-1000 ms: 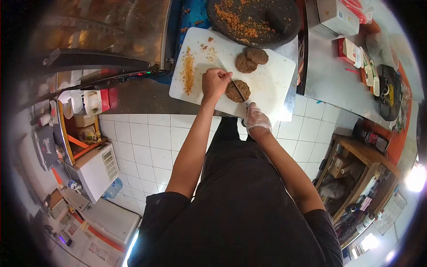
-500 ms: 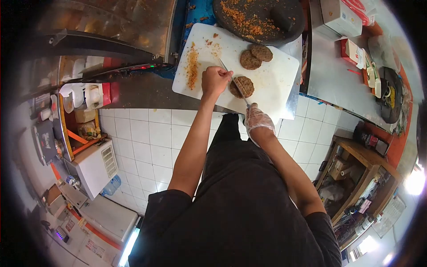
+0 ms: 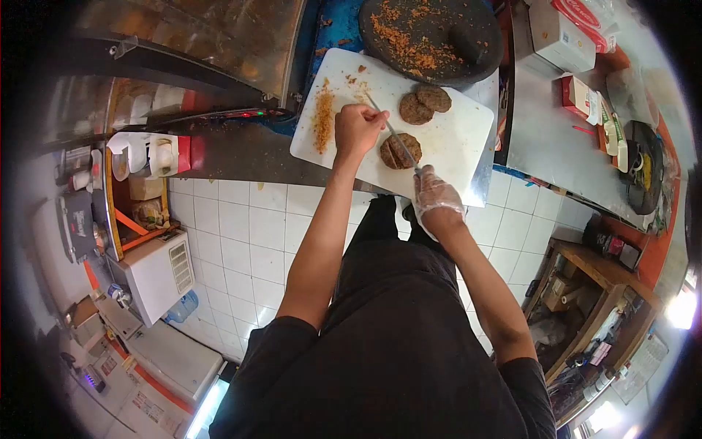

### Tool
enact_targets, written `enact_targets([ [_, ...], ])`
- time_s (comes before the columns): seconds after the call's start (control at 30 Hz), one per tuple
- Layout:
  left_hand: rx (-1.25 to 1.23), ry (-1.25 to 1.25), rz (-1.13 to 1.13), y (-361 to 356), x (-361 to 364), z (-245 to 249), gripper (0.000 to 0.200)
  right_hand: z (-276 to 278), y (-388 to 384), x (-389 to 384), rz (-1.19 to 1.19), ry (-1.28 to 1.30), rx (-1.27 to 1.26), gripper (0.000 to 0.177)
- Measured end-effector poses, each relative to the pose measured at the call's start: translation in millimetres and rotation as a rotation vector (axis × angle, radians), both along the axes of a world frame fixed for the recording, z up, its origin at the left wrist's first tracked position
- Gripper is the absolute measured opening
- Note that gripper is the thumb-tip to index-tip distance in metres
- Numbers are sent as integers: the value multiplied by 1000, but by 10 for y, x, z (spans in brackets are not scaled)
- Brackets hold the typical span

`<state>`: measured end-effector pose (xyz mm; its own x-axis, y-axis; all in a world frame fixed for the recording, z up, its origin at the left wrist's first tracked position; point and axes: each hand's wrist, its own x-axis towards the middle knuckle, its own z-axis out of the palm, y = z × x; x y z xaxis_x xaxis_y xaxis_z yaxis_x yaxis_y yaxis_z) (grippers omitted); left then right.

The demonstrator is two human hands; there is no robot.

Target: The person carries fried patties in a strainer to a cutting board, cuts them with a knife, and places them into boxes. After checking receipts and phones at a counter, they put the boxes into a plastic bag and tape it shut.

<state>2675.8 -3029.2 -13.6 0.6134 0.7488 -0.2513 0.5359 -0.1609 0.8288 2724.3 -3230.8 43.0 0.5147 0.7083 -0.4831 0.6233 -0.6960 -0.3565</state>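
On a white cutting board (image 3: 457,154), a round brown patty (image 3: 401,151) lies under a knife (image 3: 395,134), with cut lines showing in it. My right hand (image 3: 437,196), in a clear plastic glove, is closed round the knife's handle at the board's near edge. My bare left hand (image 3: 358,130) is closed, its fingertips pinching the blade beyond the patty. Two more brown patties (image 3: 415,109) overlap a little further back. Orange-brown crumbs (image 3: 322,117) form a strip at the board's left.
A dark stone mortar (image 3: 439,62) with orange crumbs stands behind the board. To the right, a steel counter (image 3: 541,132) holds boxes and a black tray (image 3: 643,168). A wooden shelf (image 3: 585,256) stands at the lower right, and a white appliance (image 3: 153,274) at the left.
The knife has shifted slightly over the patty, which now shows more distinct cut lines. Both hands still hold the knife. The whole view has moved a little.
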Motion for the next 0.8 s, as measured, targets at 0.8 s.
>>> enact_targets([
  [0.8,71,-104,3,-230,50,-129,22,-338,-258,424,18,-81,-19,27],
])
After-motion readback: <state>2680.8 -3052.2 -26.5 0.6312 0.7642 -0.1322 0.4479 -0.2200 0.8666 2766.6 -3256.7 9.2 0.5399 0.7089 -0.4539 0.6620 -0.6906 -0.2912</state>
